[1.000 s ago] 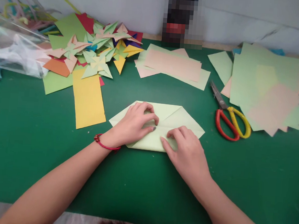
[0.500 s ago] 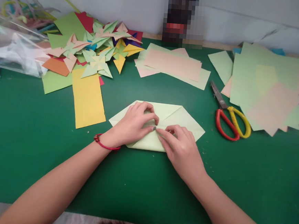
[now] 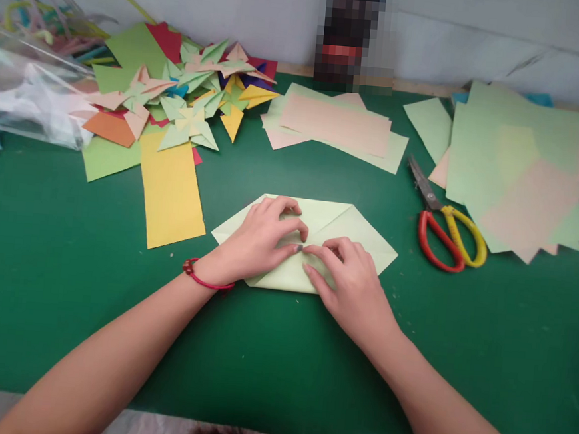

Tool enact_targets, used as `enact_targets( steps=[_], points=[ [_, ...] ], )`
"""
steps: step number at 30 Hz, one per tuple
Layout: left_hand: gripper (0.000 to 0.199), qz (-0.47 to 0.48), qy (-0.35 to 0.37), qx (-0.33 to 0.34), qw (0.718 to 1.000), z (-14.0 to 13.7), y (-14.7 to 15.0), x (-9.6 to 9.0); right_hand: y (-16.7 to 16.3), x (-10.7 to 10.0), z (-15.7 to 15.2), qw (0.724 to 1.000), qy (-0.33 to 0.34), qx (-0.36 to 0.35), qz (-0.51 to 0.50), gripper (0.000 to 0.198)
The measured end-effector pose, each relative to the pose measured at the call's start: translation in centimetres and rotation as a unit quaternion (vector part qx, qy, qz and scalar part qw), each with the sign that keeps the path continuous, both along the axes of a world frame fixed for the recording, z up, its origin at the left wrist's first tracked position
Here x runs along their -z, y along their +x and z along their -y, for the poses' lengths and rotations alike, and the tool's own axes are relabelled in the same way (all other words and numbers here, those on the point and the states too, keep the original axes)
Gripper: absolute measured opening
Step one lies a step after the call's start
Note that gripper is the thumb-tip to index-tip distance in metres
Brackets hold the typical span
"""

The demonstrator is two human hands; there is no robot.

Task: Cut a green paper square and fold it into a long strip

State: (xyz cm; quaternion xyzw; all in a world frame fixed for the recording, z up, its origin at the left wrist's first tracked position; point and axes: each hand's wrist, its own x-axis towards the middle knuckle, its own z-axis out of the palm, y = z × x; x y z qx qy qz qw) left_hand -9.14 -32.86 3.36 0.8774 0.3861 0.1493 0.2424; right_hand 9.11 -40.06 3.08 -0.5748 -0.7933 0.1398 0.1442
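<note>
A pale green sheet of folded paper [image 3: 327, 214] lies flat on the green table, shaped like a long hexagon with pointed left and right ends. My left hand [image 3: 262, 238] rests on its left half, fingers bent and apart, the thumb tip pressing near the middle. My right hand [image 3: 355, 279] is over the right half. Its index fingertip touches the paper close to my left thumb, and its thumb is held apart, lower down. Both hands cover part of the paper's folds.
Scissors [image 3: 431, 200] with red and yellow handles lie to the right, beside a stack of pastel paper [image 3: 517, 128]. Paper strips [image 3: 334, 123] lie behind. On the left are a yellow sheet [image 3: 171, 194], folded paper stars [image 3: 189, 122] and a clear plastic bag [image 3: 29, 89].
My right thumb has moved apart from the index finger, and the right hand has shifted up slightly. My left hand and the paper stay in place.
</note>
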Motion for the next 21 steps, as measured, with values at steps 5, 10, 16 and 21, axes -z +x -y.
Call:
enact_targets(
  steps=[5, 10, 16, 21],
  points=[
    [0.012, -0.011, 0.002, 0.003, 1.0, -0.01, -0.01, -0.03, -0.09, -0.11, 0.06, 1.0, 0.002, 0.005, 0.004, 0.026],
    [0.012, -0.015, 0.006, 0.002, 1.0, -0.02, 0.0, 0.02, -0.42, -0.12, 0.02, 1.0, 0.003, 0.026, 0.004, 0.024],
    [0.012, -0.014, 0.009, 0.005, 1.0, 0.01, 0.01, -0.01, -0.83, -0.07, 0.02, 0.999, 0.021, 0.042, 0.014, 0.021],
    [0.013, -0.019, 0.009, 0.004, 1.0, 0.02, -0.01, -0.02, -0.28, -0.26, 0.09, 1.0, -0.011, 0.017, 0.02, 0.03]
  ],
)
